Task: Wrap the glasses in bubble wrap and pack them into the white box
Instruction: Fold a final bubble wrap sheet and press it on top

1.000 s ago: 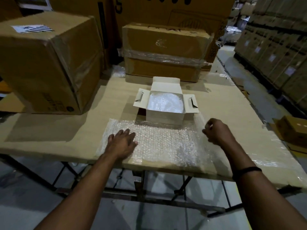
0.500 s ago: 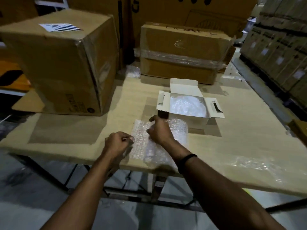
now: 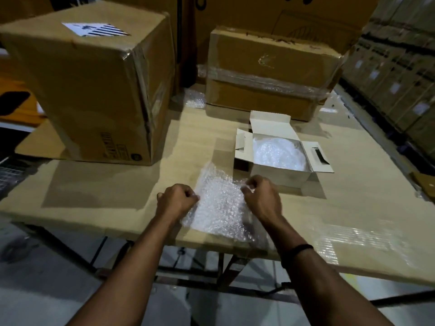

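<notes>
Pinching bubble wrap [image 3: 219, 205] by its side edges w/ left grip [image 3: 175, 200] & right grip [image 3: 261, 200], fingers curled. Sheet lies on counter [image 3: 353, 208] just in front of open white box [image 3: 280, 178], which holds a wrapped bundle [image 3: 277, 154]. Barcode label [image 3: 94, 29] sits atop big carton [image 3: 94, 90]; I can't read its side print.

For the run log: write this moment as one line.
bubble wrap sheet: on table | left hand: pinches its left edge | right hand: pinches its right edge | white box: open, bubble-wrap bundle inside
</notes>
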`<state>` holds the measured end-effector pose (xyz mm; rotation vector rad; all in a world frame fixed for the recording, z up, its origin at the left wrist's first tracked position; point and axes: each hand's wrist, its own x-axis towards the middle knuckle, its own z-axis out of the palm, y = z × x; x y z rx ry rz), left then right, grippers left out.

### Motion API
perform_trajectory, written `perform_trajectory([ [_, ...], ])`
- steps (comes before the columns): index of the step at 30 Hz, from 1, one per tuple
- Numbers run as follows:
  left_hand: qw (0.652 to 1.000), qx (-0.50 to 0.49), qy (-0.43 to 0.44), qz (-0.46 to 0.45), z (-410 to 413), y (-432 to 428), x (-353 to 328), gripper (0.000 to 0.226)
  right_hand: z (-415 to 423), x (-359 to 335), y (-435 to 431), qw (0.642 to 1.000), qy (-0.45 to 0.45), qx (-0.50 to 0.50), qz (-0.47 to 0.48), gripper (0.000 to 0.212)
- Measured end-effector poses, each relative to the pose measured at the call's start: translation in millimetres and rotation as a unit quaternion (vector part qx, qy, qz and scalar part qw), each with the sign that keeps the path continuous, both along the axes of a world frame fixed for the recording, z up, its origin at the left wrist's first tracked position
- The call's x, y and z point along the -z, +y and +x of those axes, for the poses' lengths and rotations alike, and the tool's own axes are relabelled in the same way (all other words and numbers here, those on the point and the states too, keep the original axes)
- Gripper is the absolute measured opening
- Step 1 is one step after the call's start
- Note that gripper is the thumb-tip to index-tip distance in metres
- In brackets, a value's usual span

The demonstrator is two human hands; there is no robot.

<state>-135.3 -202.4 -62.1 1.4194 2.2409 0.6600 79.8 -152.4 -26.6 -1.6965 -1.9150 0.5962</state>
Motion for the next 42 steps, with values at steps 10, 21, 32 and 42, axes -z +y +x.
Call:
perform_trajectory([
  [10,0.975,0.132,0.176,0.002,-3,7,1,0.037,47,2,11,0.955,-0.161,0.094,-0.232,0.084],
  [21,0.970,0.180,0.142,0.078,19,23,-9,0.060,67,-22,16,0.983,0.083,0.000,-0.167,0.020],
  [32,0.941,0.230,-0.209,0.130,104,105,-88,0.023,104,-109,71,0.958,0.080,-0.221,-0.164,0.015],
  [42,0.896,0.016,-0.406,0.181,132,165,-90,0.011,174,-82,142,0.928,0.345,-0.040,-0.135,0.021],
])
